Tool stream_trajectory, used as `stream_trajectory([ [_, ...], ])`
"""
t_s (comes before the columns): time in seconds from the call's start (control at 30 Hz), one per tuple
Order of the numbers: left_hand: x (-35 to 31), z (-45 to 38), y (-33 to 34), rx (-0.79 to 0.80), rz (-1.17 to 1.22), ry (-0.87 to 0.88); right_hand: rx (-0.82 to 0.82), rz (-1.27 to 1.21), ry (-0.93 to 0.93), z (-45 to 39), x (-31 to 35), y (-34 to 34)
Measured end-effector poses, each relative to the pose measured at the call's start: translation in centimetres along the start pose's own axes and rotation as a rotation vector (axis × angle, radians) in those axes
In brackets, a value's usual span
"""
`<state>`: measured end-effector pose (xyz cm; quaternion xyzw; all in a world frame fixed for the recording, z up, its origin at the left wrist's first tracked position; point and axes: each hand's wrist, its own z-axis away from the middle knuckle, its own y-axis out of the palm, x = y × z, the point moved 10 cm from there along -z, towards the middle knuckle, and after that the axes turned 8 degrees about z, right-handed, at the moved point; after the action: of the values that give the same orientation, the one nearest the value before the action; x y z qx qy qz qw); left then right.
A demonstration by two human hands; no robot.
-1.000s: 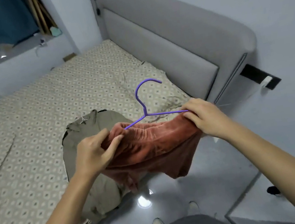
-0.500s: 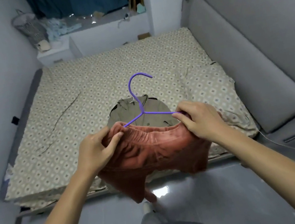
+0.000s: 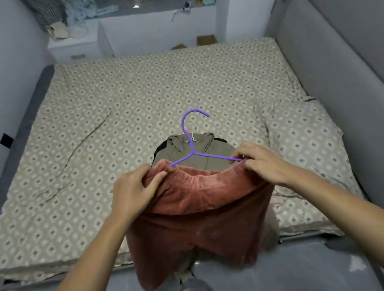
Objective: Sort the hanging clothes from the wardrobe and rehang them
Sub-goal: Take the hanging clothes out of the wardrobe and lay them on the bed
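Over the bed (image 3: 126,100), purple hanger (image 3: 191,142) crosswise, hook upward

No readable text

No words, labels, brands or numbers can be made out on anything in view; the sheet (image 3: 128,110) carries only a repeating diamond pattern, not lettering.

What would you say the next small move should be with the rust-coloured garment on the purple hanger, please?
Probably lay it on the bed beside the olive garment: both hands, left hand and right hand, grip the rust garment on the purple hanger right above the mattress.
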<state>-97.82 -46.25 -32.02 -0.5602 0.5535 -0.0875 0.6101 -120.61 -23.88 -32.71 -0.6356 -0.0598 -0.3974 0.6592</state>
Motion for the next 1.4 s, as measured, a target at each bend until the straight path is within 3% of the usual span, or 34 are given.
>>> stream_trajectory([
  [0.33,8.4,-12.8,8.8,0.174,-0.068,-0.059,0.079,0.232,0.183,-15.1,-10.0,1.9],
  [0.67,16.1,-19.9,24.5,0.458,-0.302,-0.152,0.173,0.431,0.237,-26.7,-22.0,8.2],
  [0.8,19.5,-20.8,28.6,0.498,-0.350,-0.229,0.203,0.313,0.278,-29.6,-25.8,11.4],
  [0.93,22.3,-21.7,30.7,0.411,-0.166,-0.448,0.179,0.223,0.353,-32.4,-28.0,12.8],
  [1.07,22.8,-22.3,31.9,0.395,-0.049,-0.514,0.182,0.163,0.377,-34.1,-28.3,12.9],
  [1.23,20.6,-22.0,29.4,0.363,-0.104,-0.497,0.206,0.239,0.275,-33.1,-25.1,11.9],
  [1.4,17.4,-22.4,23.3,0.319,-0.208,-0.424,0.045,0.331,0.105,-32.1,-17.3,7.5],
])
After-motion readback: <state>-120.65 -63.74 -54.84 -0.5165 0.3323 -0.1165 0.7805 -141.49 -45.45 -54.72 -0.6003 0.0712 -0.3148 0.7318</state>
